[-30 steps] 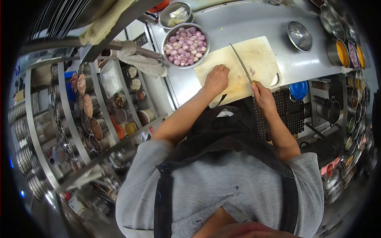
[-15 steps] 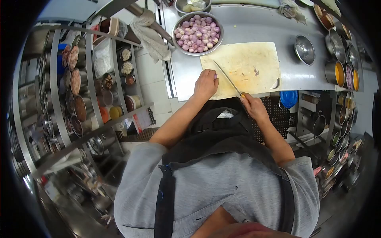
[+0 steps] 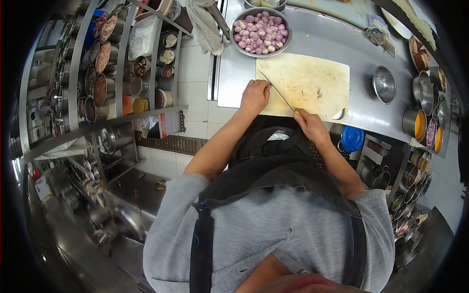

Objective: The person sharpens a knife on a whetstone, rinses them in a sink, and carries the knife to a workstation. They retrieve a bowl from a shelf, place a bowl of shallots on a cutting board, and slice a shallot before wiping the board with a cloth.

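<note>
My right hand [image 3: 311,126] is closed round the yellow handle of a long knife [image 3: 279,94], whose blade points up and left over the cutting board [image 3: 303,73]. At the board's left edge, beside the blade, my left hand [image 3: 255,96] has its fingers bent together; a shallot was between them a moment ago, but what they hold now is hidden. Small purple scraps [image 3: 319,92] lie on the board. Just behind the board's left part stands a metal bowl full of peeled shallots [image 3: 260,33].
An empty metal bowl [image 3: 384,84] stands right of the board. Further right are several metal containers [image 3: 414,124] with food. A crumpled cloth or bag [image 3: 379,34] lies at the back. Shelves with pots [image 3: 99,90] are at the left, with a towel [image 3: 204,27] hanging near them.
The view has shifted, so the board and bowls appear further right. My left hand has turned slightly, and the purple shallot seen at its fingertips no longer shows. The knife remains in my right hand.
</note>
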`<state>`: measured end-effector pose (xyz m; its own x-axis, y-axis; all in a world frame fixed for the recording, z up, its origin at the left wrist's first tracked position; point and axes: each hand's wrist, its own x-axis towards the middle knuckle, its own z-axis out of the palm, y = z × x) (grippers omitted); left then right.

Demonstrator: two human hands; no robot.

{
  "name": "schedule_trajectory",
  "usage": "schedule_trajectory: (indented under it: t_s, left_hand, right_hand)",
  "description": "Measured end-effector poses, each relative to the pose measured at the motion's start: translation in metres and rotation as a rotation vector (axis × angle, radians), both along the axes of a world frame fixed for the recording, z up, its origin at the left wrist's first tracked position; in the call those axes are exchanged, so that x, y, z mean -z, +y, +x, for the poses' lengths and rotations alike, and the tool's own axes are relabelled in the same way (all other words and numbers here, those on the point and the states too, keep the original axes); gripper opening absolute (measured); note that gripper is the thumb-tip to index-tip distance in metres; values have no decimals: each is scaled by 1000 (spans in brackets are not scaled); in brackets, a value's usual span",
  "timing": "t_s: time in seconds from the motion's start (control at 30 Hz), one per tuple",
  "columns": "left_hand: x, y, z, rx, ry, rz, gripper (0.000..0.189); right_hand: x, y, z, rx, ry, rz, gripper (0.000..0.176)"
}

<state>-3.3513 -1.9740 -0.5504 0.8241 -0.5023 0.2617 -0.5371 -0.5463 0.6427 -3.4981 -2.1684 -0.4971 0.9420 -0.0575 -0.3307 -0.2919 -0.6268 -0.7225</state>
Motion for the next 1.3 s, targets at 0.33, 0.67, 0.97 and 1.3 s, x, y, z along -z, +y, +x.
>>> schedule_trajectory:
  t_s: [0.33,0.67,0.97,1.3]
  left_hand:
    - [-3,-1,-2,-64,45,24,9]
    - [-1,-2,-4,-96,70,-5,11]
    - [-2,-2,-5,-106,69,-4,10]
    - [-3,-3,-4,-109,59,-7,9]
  right_hand:
    - [7,2,46,-101,-92,-40,32]
    - [-11,-10,37,-89,-9,12,34]
    - [-7,-9,46,-76,-1,51,34]
    - [0,-5,55,-109,-100,35,32]
